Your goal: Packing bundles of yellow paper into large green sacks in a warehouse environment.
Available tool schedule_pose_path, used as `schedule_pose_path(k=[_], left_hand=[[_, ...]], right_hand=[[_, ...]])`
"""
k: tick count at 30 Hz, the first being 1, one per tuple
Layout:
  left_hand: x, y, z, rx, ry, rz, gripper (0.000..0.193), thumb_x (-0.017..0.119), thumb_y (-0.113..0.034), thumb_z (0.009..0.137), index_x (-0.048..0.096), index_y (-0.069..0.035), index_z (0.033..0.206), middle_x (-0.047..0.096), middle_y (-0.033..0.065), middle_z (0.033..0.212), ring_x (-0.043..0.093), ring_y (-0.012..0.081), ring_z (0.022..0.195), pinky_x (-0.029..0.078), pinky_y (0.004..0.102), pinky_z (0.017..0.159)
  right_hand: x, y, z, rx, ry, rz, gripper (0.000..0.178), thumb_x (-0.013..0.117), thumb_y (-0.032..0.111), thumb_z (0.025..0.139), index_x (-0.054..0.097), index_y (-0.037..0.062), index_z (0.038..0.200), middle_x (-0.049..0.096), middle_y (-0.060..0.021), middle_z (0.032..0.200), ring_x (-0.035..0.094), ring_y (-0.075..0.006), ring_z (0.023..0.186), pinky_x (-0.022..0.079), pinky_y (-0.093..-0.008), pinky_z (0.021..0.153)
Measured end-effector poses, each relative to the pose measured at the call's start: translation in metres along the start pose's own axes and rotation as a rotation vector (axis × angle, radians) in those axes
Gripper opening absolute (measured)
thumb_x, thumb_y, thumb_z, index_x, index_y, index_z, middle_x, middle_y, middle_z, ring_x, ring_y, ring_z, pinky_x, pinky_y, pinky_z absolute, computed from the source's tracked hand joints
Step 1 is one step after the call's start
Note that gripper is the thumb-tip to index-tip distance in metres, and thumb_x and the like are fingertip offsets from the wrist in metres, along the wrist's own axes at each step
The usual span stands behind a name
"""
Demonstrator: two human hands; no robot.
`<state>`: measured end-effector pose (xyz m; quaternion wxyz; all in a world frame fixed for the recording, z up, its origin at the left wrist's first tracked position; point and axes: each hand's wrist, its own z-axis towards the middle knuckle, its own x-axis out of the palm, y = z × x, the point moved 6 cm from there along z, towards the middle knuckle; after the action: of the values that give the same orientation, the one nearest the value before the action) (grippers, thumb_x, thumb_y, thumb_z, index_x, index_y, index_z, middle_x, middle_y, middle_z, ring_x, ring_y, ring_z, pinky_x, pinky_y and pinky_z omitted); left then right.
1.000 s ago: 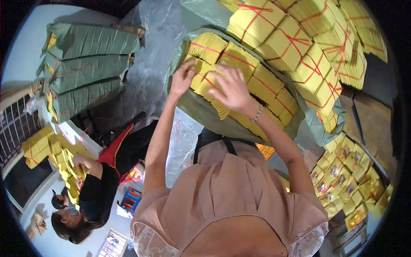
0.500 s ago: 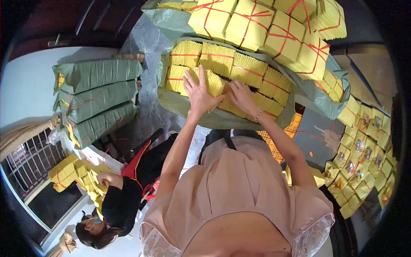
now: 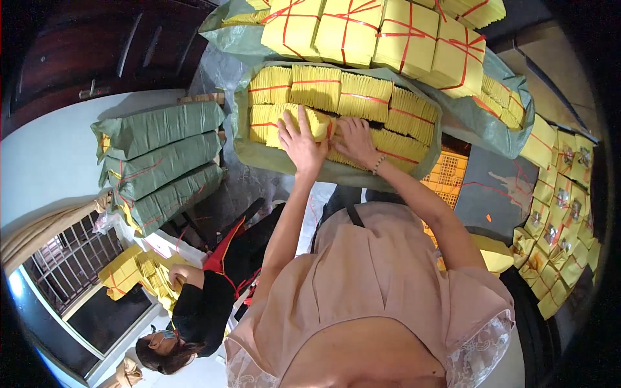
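A green woven sack [image 3: 242,145] lies open before me, with two rows of yellow paper bundles [image 3: 315,87] standing in it, tied with red strip. My left hand [image 3: 302,147] lies with spread fingers on a raised, tilted bundle [image 3: 317,123] in the near row. To its right, my right hand [image 3: 356,141] has its fingers bent over the end of the adjoining near-row bundle [image 3: 398,147], by a dark gap between the rows. Its thumb is partly hidden near the tilted bundle's end.
More tied yellow bundles [image 3: 349,29] are stacked beyond the sack. Filled green sacks [image 3: 165,161] are piled at left. A person in black [image 3: 204,310] handles yellow paper at lower left. An orange plastic crate [image 3: 446,171] stands right, with yellow packets [image 3: 550,226] farther right.
The view has shifted, so surroundings sit differently in it. My right hand's fingers have spread farther over the near-row bundle; my left hand stays on the tilted one.
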<state>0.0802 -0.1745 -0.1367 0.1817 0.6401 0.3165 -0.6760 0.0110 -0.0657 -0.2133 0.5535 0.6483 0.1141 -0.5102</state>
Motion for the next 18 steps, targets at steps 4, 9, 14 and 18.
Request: schedule_pose_path(k=[4, 9, 14, 18], left_hand=[[0.002, 0.013, 0.002, -0.024, -0.051, -0.060, 0.098, 0.079, -0.024, 0.058, 0.028, -0.015, 0.142, 0.027, 0.0233, 0.142, 0.022, 0.0450, 0.131, 0.022, 0.0519, 0.106], [0.002, 0.021, 0.013, -0.076, -0.018, -0.095, 0.094, 0.078, -0.019, 0.061, 0.029, -0.015, 0.141, 0.026, 0.0229, 0.143, 0.021, 0.0458, 0.132, 0.021, 0.0516, 0.107], [0.002, 0.018, 0.018, -0.051, 0.014, -0.097, 0.093, 0.077, -0.020, 0.063, 0.028, -0.013, 0.141, 0.026, 0.0220, 0.143, 0.020, 0.0477, 0.131, 0.021, 0.0524, 0.107], [0.005, 0.008, 0.011, 0.015, 0.014, 0.008, 0.090, 0.074, -0.019, 0.064, 0.027, -0.012, 0.141, 0.026, 0.0223, 0.143, 0.022, 0.0497, 0.129, 0.021, 0.0554, 0.105]], right_hand=[[0.001, -0.003, -0.004, -0.022, 0.002, 0.006, 0.056, 0.066, 0.034, 0.074, 0.047, 0.0006, 0.114, 0.048, -0.0116, 0.119, 0.044, -0.0281, 0.107, 0.034, -0.0409, 0.091], [0.007, 0.001, -0.012, -0.068, -0.007, -0.014, 0.051, 0.063, 0.036, 0.076, 0.051, 0.0041, 0.114, 0.048, -0.0115, 0.118, 0.044, -0.0288, 0.108, 0.034, -0.0421, 0.089], [0.006, 0.000, -0.011, -0.114, -0.036, 0.007, 0.048, 0.065, 0.034, 0.075, 0.053, 0.0128, 0.116, 0.048, -0.0116, 0.117, 0.044, -0.0299, 0.107, 0.035, -0.0432, 0.087], [0.011, -0.002, -0.011, -0.132, -0.033, -0.014, 0.045, 0.065, 0.035, 0.075, 0.054, 0.0161, 0.114, 0.048, -0.0117, 0.116, 0.044, -0.0304, 0.105, 0.036, -0.0440, 0.087]])
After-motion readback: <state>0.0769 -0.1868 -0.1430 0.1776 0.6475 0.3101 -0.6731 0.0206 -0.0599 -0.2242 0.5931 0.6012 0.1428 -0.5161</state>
